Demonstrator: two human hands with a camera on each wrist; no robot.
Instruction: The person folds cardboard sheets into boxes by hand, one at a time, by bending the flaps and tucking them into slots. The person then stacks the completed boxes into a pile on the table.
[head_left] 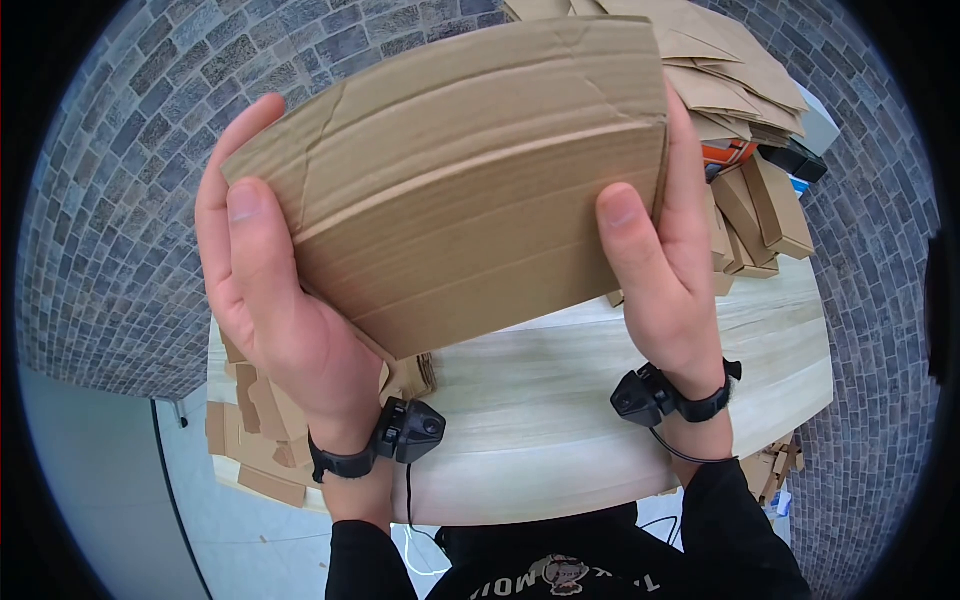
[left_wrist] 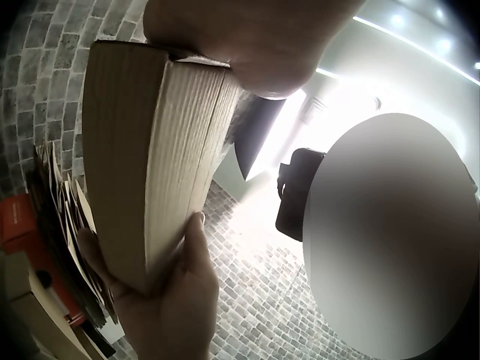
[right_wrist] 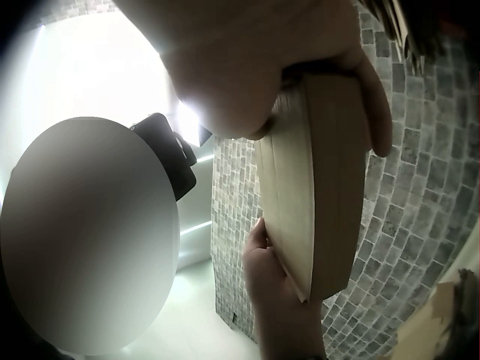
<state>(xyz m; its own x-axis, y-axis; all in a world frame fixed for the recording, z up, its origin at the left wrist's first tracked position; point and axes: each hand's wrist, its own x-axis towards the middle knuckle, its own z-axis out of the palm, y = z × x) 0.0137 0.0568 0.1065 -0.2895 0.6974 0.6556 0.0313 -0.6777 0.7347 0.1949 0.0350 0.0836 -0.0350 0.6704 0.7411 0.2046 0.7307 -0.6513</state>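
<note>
A brown cardboard box (head_left: 470, 220), closed and flat-sided, is held up above the table, tilted, with creased corners on its upper part. My left hand (head_left: 285, 320) grips its left end, thumb on the near face and fingers behind. At the right end my right hand (head_left: 665, 280) holds it the same way. The left wrist view shows the narrow side of the box (left_wrist: 124, 157) and the right hand (left_wrist: 176, 307) at its far end. In the right wrist view, the box (right_wrist: 334, 187) spans between the right hand (right_wrist: 262, 60) and the left hand (right_wrist: 281, 292).
Below is a pale wood-patterned table (head_left: 520, 450). Cardboard pieces (head_left: 265, 430) lie at its left side. Small boxes (head_left: 760, 215) and a stack of flat cardboard (head_left: 730, 70) stand at the back right. More cardboard scraps (head_left: 770, 470) are beyond the right front edge.
</note>
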